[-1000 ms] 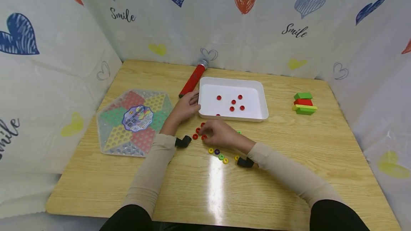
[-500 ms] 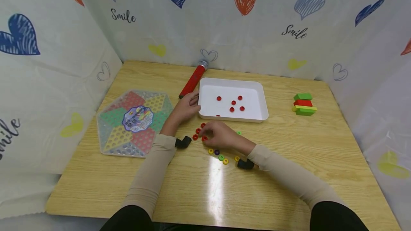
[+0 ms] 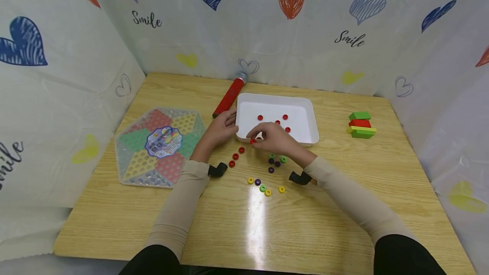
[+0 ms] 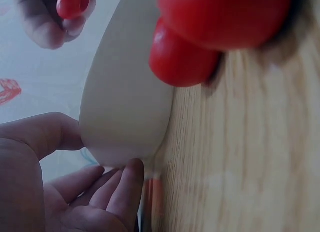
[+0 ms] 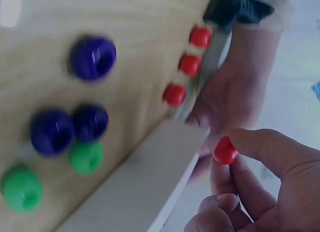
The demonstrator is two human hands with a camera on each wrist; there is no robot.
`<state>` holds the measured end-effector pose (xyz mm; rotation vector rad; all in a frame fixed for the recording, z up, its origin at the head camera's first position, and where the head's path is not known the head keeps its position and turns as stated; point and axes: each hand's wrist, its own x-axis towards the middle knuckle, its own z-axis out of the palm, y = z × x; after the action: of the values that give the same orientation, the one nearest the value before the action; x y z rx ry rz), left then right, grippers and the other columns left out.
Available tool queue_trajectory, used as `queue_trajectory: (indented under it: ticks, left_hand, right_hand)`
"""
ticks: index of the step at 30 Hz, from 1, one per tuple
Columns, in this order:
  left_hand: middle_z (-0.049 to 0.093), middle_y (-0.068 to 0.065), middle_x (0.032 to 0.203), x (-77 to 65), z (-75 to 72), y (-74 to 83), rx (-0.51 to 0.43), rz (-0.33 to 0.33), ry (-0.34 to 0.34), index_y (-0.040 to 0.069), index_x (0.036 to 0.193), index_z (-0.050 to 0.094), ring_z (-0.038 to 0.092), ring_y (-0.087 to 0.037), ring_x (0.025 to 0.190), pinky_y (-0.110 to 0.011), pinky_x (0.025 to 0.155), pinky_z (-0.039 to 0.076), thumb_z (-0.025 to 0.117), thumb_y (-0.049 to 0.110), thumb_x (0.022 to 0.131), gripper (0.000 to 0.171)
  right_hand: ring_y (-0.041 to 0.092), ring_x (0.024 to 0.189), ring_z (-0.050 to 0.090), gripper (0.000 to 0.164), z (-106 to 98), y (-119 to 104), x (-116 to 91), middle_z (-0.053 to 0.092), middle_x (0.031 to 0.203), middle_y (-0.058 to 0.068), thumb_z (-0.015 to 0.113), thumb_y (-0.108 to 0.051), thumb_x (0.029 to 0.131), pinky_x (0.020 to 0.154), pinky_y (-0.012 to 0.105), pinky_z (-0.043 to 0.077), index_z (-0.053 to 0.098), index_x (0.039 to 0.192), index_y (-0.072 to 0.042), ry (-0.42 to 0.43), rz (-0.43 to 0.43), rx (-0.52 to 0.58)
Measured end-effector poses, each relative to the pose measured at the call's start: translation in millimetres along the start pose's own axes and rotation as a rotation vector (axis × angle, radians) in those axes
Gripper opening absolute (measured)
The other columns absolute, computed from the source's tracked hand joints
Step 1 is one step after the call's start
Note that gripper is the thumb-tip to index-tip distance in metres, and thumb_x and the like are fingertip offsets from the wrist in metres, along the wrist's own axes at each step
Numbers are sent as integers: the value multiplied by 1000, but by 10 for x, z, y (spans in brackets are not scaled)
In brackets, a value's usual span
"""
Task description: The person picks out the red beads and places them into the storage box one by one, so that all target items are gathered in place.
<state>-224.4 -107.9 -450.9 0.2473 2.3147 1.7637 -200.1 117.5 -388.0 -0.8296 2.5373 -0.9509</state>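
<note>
My right hand point(image 3: 276, 140) pinches a red bead point(image 5: 225, 151) between thumb and fingers, over the front rim of the white tray point(image 3: 248, 106). At the tray's left front corner, my left hand point(image 3: 221, 128) holds the edge. Its thumb touches the rim while its fingertips lie low against the outer wall, as the left wrist view shows. Several red beads point(image 3: 260, 117) lie inside the tray, some hidden by the right hand. Outside it, a short row of red beads point(image 3: 235, 156) sits near the left wrist.
Purple beads point(image 3: 271, 170) and green beads point(image 3: 283, 159) lie in front of the tray, with yellow beads point(image 3: 268, 193) nearer the person. A hexagonal game board point(image 3: 130, 156) is at left, a red microphone point(image 3: 229, 98) behind the left hand, stacked coloured blocks point(image 3: 361, 124) at right.
My right hand has picked up a red bead from the table and carried it up and right to the tray's front rim. The left hand stays at the tray corner.
</note>
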Motion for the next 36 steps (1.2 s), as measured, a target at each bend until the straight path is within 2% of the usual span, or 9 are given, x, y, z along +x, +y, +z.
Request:
queue_trajectory:
  ticks: [6,13,20,29,36]
  left_hand:
    - [33,-14,163,4,3,-14,-1,-14,4,5,158,31,41,-28,148,-41,118,42,57,6,96,67]
    - [34,-14,162,5,27,-14,12,-39,8,7,158,33,43,-28,147,-41,117,42,58,7,96,67]
    - [35,-14,161,-6,15,-9,10,-26,8,8,157,35,43,-28,147,-41,117,43,58,7,96,66]
    - [33,-13,163,5,11,-6,16,-17,6,8,158,33,42,-27,147,-40,117,42,58,8,96,67]
    - [34,-14,162,2,18,-25,11,-14,11,7,158,34,43,-27,147,-41,116,43,57,6,95,66]
  right_hand:
    - [22,90,59,25,-140,66,103,76,105,5,76,-12,87,80,30,46,77,111,-6,44,39,34]
    - [21,83,54,28,-191,212,188,74,105,8,77,-13,87,73,30,44,76,114,-5,52,107,9]
    - [24,95,62,28,-208,346,298,75,110,12,77,-12,86,81,32,48,76,113,-4,89,139,0]
    - [22,91,60,27,-149,479,393,74,114,12,76,-12,85,77,30,48,77,112,-6,88,179,0]
    - [19,81,56,28,-87,523,431,74,108,11,75,-10,83,70,26,46,76,111,-6,70,200,-5]
